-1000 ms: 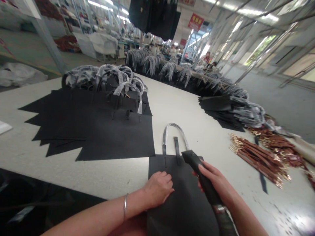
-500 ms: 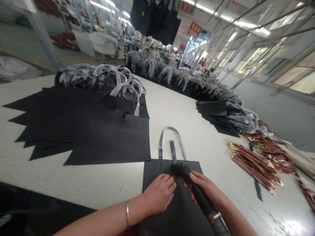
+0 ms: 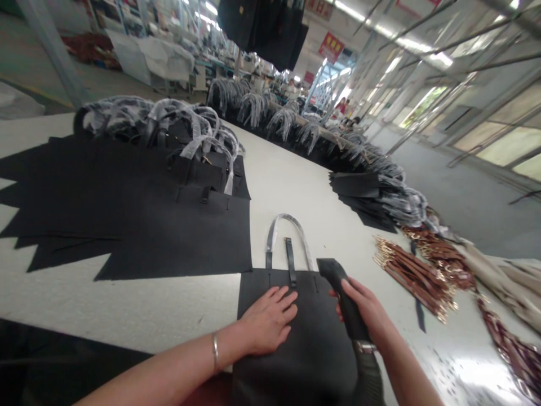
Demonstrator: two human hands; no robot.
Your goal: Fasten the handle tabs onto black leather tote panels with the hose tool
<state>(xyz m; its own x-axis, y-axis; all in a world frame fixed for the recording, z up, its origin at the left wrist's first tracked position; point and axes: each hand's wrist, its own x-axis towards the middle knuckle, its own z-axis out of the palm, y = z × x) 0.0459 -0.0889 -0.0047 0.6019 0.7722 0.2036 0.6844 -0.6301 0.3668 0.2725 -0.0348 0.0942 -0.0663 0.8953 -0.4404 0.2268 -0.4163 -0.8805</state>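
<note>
A black tote bag panel (image 3: 310, 332) lies flat on the table in front of me. Its strap handle (image 3: 291, 217), partly wrapped in clear film, arches beyond the top edge. Inside that arch, a short black tab with a metal end (image 3: 290, 260) sticks up from the panel. My left hand (image 3: 270, 318) rests on the panel just below the tab, fingers spread and nothing held. In my right hand (image 3: 361, 304) is a black hose nozzle (image 3: 349, 316), clamped to a ribbed hose (image 3: 369, 378). Its flat tip is over the panel's upper right corner.
A fanned stack of black bag panels (image 3: 181, 237) with film-wrapped handles covers the left of the pale table (image 3: 287, 175). Brown straps with gold clasps (image 3: 416, 276) lie to the right, beyond them a beige cloth (image 3: 499, 276). More black bags (image 3: 359, 186) line the far edge.
The nozzle has moved right, off the tab's base toward the panel's right corner. My left hand has gone from curled fingers to spread flat. The view has shifted slightly.
</note>
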